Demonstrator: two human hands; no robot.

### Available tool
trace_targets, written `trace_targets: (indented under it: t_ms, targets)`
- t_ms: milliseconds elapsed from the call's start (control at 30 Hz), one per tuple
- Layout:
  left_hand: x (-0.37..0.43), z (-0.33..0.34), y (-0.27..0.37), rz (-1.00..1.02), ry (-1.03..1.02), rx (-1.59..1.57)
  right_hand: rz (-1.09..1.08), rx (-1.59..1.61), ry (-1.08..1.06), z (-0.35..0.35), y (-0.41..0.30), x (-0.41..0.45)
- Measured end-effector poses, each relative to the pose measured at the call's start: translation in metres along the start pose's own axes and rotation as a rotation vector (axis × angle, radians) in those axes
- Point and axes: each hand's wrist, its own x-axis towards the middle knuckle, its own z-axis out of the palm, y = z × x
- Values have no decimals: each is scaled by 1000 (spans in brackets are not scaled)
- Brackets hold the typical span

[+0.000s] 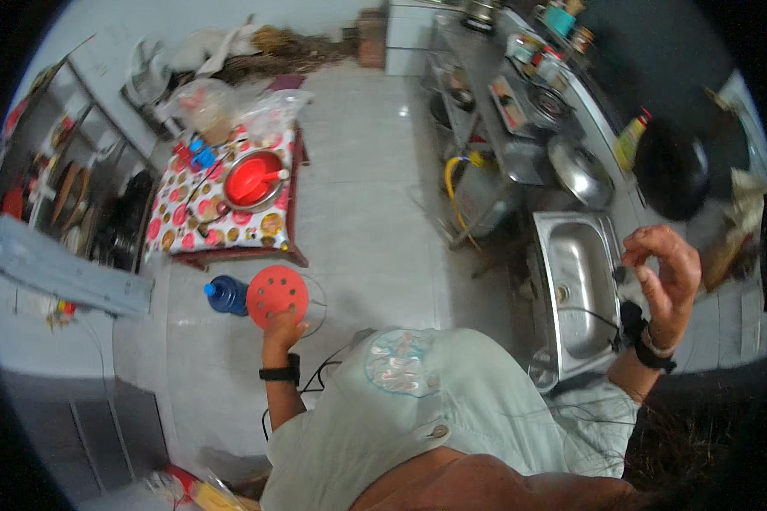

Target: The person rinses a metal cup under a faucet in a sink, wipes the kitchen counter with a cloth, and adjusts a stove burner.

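My left hand is low at the left, over the near edge of a round red stool seat with several holes. Its fingers overlap the seat; whether they grip it or only hang above it, I cannot tell. My right hand is raised at the right, beside a stainless steel sink. Its fingers are curled, with a gap between them and the thumb, and nothing shows in it. A black faucet stands at the sink's edge near my right wrist.
A blue water jug stands beside the stool. Further left is a low table with a patterned cover, bearing a metal bowl with a red bowl inside. At right are a metal counter, a wok lid and a black wok.
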Motion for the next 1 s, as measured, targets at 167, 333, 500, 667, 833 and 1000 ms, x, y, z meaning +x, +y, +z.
trace_targets:
  t_ms: [167,333,500,667,833,1000]
  targets:
    - [-2,40,-55,15,-15,54,362,679,28,44,36,-24]
    - [18,67,-49,57,-104,68,870,-758,-650,95,155,-162]
    - [66,28,1,260,-135,105,1327,-129,-239,60,184,-304]
    - [115,11,77,249,-215,69,1555,-542,193,-2,259,-414]
    - [140,13,154,410,-284,130,1724,-749,216,-54,320,-429]
    - [152,3,239,446,-348,161,1750,-752,26,-56,371,-448]
